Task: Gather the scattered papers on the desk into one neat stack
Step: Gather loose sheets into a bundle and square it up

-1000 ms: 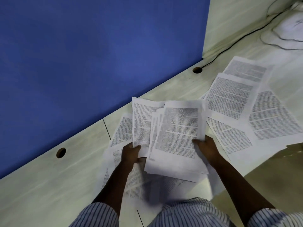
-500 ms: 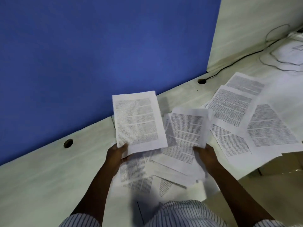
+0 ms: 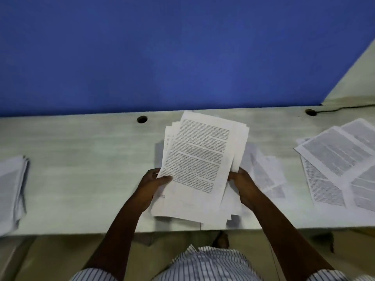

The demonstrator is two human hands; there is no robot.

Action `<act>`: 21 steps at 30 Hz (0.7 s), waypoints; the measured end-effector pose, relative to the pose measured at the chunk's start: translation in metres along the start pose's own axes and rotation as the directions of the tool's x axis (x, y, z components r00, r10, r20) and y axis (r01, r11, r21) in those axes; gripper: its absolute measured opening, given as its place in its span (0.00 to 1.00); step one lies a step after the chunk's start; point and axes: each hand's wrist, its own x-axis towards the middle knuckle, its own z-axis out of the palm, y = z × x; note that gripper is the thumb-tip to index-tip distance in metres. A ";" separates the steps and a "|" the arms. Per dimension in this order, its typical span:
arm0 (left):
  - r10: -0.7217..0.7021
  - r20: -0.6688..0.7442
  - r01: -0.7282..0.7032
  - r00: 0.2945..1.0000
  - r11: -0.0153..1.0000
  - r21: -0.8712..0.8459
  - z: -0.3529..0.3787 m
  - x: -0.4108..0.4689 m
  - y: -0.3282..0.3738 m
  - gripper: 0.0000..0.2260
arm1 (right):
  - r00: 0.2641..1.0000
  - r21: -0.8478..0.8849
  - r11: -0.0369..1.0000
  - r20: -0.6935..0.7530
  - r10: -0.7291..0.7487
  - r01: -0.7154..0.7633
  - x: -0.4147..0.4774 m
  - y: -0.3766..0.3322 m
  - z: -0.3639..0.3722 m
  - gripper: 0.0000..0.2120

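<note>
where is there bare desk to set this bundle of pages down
The widest bare patch of the pale wood-grain desk lies between the white paper pile at the left edge and the left hand, near side of the round cable hole. Right of the right hand it is crowded with scattered printed sheets.

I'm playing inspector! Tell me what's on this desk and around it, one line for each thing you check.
Surface: pale wood-grain desk; left hole and right hole near its back edge.
Job's things: uneven bundle held in both hands; loose sheets overlapping at right; more sheets beside the bundle; pile at the left edge.
Clutter: nothing seen.
Hands: left hand and right hand grip the bundle's lower sides.
Cables: one dark cable runs from the right hole.
Surroundings: blue partition behind; pale panel at right; floor below.
</note>
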 end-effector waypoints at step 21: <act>0.014 -0.352 -0.143 0.936 0.929 -0.342 -0.173 -0.192 -0.052 0.13 | 0.792 -0.291 0.947 0.606 0.069 0.140 -0.074 0.028 0.231 0.15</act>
